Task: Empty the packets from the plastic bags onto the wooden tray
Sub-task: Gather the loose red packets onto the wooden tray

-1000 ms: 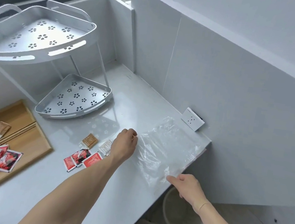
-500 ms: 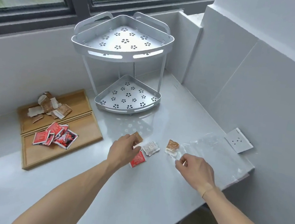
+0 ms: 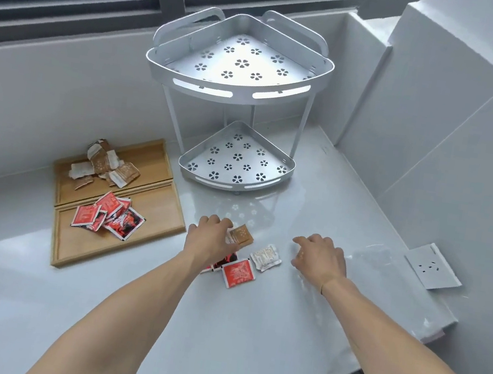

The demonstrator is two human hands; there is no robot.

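Observation:
Loose packets lie on the grey counter in front of me. My left hand is palm down over them, fingers curled onto the left edge of a brown packet. Red packets lie by its wrist, one partly under the hand. A white packet lies between my hands. My right hand is palm down with bent fingers; what is under it is hidden. The clear plastic bag lies flat to its right. On the left, the wooden tray holds brown-and-white packets at the back and red ones in front.
A two-tier metal corner shelf stands behind the packets. A white socket plate lies at the counter's right end against the wall. The counter's edge drops off at the lower right. A window runs along the back.
The view has swung left and nearer. My right hand has let go of the bag and moved over where a brown packet lay. My left hand stays on the packets.

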